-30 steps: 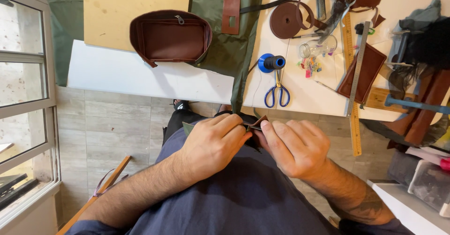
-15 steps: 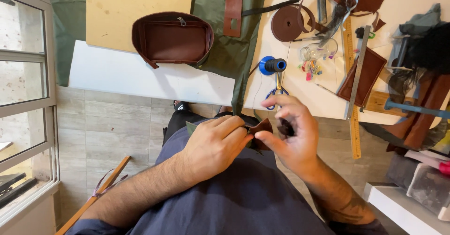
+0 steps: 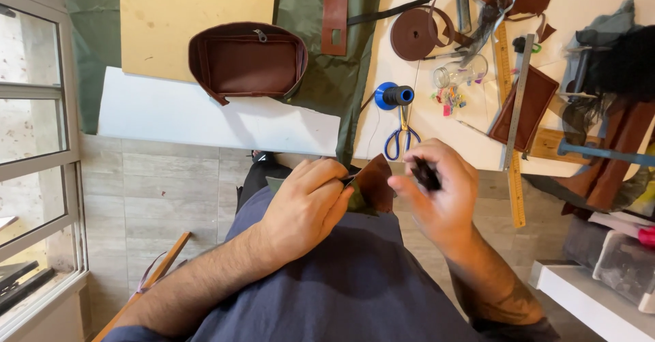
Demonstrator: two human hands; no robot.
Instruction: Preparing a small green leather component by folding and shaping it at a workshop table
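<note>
The left hand [image 3: 307,205] is closed around a small brown leather piece [image 3: 374,181], pinching its edge between thumb and fingers; the lower part of the piece is hidden behind the hand. Just to the right of the leather piece, the right hand [image 3: 437,195] has its fingers curled on a small dark object [image 3: 426,175], which is blurred, so I cannot tell what it is. Above the leather piece, on the table edge, lie blue-handled scissors [image 3: 402,137] and a dark thread spool [image 3: 396,96]. Further up and left of the leather piece stands a brown leather bag [image 3: 247,62].
</note>
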